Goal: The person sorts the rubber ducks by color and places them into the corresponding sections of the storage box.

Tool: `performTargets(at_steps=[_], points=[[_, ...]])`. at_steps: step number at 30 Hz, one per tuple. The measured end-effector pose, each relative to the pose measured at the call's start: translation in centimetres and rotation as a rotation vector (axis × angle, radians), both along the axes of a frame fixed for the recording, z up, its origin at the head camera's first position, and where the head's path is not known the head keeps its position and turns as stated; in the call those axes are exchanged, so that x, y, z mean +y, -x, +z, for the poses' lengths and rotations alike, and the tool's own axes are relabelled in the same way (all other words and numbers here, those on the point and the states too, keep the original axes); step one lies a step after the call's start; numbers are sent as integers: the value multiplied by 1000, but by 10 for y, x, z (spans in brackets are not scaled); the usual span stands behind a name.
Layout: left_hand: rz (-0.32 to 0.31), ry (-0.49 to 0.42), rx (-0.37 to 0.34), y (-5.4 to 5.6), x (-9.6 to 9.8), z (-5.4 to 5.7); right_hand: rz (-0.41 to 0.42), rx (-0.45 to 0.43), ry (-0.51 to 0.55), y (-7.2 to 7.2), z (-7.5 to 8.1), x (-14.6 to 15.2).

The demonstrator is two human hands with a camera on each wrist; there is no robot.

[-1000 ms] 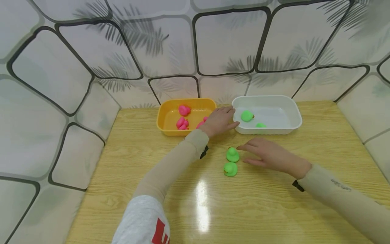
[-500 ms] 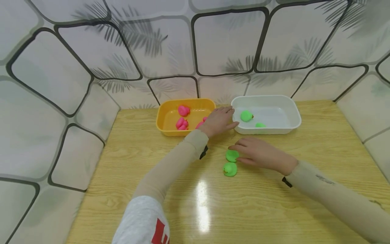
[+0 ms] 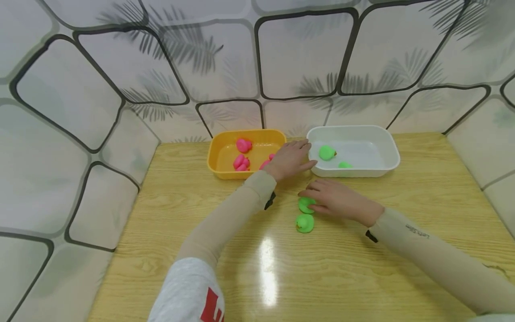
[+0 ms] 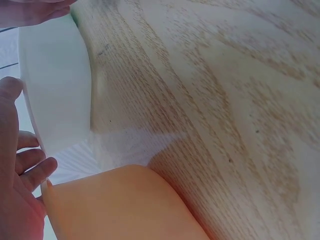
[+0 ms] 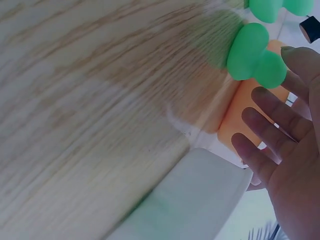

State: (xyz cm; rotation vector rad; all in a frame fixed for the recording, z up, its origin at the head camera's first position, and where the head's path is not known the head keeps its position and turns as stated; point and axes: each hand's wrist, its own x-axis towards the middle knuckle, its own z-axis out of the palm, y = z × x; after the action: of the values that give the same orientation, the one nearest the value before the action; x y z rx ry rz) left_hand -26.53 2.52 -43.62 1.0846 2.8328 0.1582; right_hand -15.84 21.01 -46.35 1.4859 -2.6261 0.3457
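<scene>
My right hand [image 3: 339, 201] reaches over a green rubber duck [image 3: 305, 204] on the table. In the right wrist view its thumb and index finger close about the head of this duck [image 5: 250, 52], while the other fingers spread apart. A second green rubber duck [image 3: 304, 223] sits just in front of it. My left hand [image 3: 290, 158] lies across the gap between an orange tray [image 3: 225, 175] and a white tray [image 3: 358, 173]. Loosely bent, its fingers [image 4: 40, 172] touch the trays' rims.
Several pink rubber ducks [image 3: 243, 145] lie in the orange tray. The white tray contains green ducks [image 3: 327, 152]. Both trays stand at the back of the wooden table [image 3: 181, 201], against a patterned wall [image 3: 306, 53]. Another wall rises at the left.
My right hand has moved left onto the farther green duck on the table, its fingers now around it. The left hand and both trays have stayed in place.
</scene>
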Motion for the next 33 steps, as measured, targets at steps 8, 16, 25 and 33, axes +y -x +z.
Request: performTargets(at_steps=[8, 16, 25, 33], points=[[1, -10, 12, 3, 1, -5, -17, -29, 6, 0, -2, 2], [-2, -7, -3, 1, 0, -2, -5, 13, 59, 0, -7, 13], [2, 7, -4, 0, 1, 0, -59, -36, 62, -3, -5, 32], [9, 17, -3, 0, 2, 0, -86, -28, 85, -5, 3, 53]])
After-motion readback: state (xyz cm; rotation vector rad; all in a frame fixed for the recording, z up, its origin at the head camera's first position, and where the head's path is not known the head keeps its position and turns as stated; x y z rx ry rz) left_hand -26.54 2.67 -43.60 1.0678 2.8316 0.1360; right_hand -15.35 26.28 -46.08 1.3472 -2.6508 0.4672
